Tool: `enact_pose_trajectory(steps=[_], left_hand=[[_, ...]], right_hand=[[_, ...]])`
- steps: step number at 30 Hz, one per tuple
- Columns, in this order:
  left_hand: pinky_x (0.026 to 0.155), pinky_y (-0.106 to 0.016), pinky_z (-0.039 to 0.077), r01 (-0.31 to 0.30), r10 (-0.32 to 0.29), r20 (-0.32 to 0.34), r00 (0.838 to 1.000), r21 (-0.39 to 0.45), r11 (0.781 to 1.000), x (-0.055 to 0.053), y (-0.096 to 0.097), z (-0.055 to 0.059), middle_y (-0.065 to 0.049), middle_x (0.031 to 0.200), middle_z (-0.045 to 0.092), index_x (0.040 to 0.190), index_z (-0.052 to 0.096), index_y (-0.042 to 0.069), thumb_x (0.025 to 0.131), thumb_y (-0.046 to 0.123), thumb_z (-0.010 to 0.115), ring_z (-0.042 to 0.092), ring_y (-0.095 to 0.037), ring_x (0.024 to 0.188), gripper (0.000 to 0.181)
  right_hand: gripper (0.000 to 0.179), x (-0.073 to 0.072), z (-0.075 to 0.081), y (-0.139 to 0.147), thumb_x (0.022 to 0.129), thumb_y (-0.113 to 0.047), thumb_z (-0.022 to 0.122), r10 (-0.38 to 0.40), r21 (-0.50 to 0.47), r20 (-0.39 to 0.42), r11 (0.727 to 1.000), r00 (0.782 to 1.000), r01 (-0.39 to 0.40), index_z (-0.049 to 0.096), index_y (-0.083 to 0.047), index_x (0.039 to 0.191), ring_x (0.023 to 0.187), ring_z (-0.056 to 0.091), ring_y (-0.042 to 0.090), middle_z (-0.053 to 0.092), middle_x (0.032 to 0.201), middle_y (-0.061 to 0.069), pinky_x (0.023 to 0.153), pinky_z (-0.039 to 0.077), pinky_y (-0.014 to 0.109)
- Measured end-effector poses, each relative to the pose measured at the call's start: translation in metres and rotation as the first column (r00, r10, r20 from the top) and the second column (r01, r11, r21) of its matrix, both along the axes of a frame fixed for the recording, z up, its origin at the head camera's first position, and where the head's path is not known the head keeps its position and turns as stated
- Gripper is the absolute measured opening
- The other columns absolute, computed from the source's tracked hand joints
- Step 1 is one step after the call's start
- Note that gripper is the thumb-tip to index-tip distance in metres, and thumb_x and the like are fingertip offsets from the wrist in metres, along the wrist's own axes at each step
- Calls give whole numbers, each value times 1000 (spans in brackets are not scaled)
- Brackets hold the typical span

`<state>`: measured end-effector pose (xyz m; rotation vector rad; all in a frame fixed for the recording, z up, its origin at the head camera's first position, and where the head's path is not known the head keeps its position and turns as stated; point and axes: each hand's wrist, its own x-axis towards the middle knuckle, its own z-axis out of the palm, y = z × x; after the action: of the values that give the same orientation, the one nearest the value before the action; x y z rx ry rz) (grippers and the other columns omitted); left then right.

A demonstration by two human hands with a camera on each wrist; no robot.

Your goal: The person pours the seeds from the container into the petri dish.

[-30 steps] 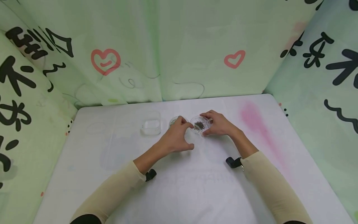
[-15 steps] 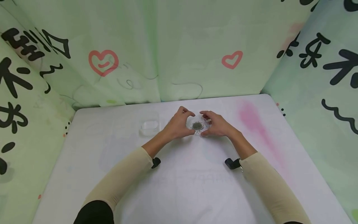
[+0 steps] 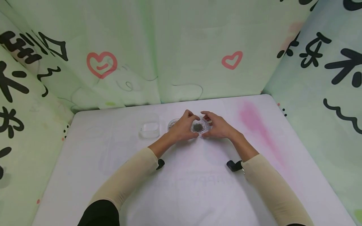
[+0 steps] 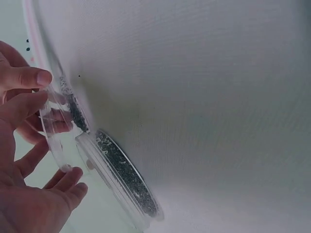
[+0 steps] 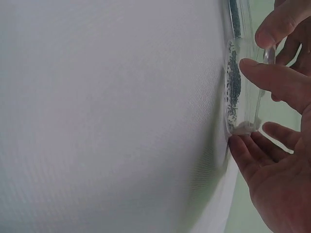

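A clear round petri dish point(image 3: 198, 127) with dark grains inside sits between the two hands on the white-covered table. My left hand point(image 3: 186, 127) holds a thin clear round lid point(image 4: 54, 136) by its edge, thumb on one side and fingers on the other, close over that dish. My right hand point(image 3: 219, 125) grips the dish's side wall, its thumb and fingers spread around it in the right wrist view. A second clear petri dish point(image 4: 124, 170) with dark grains stands just left of it, partly hidden behind my left hand in the head view.
Left of the dishes lies a clear rectangular plastic container point(image 3: 149, 129). The table point(image 3: 198, 194) has a pink stain point(image 3: 254, 122) on its right side. Green curtains point(image 3: 181, 47) with drawn hearts and black lettering close off the back and sides.
My left hand has moved right and slightly away from me, from in front of the second dish to the lid over the right-hand dish. My right hand stays at that dish.
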<state>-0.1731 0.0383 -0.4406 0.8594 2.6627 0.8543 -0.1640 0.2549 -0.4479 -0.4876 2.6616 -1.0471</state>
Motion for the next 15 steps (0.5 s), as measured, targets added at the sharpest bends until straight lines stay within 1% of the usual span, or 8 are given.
enact_pose_trajectory(steps=[7, 11, 15], left_hand=[[107, -39, 49, 35, -38, -52, 998, -68, 997, 0, 3, -1, -13, 137, 47, 140, 61, 12, 86, 27, 86, 58, -26, 118, 61], [107, -39, 49, 36, -44, -68, 997, -116, 993, 0, 4, 0, -13, 137, 49, 140, 61, 13, 86, 31, 85, 58, -27, 118, 62], [109, -42, 47, 37, -53, -88, 995, -185, 982, 0, 5, 2, -14, 138, 52, 141, 61, 15, 86, 34, 85, 58, -30, 123, 62]], right_hand=[[101, 2, 1, 0, 74, -6, 91, 3, -4, 1, 1000, 1000, -3, 36, -1, 158, 134, 54, 40, 54, 144, 24, 111, 47, 53], [100, 2, 1, 0, 74, -5, 91, 9, 4, -9, 1000, 1000, -9, 37, -1, 158, 134, 54, 41, 54, 145, 25, 111, 47, 55], [101, 2, 1, 0, 74, -5, 90, 25, 8, -14, 1000, 1000, -25, 36, -2, 158, 134, 53, 42, 53, 147, 25, 111, 47, 56]])
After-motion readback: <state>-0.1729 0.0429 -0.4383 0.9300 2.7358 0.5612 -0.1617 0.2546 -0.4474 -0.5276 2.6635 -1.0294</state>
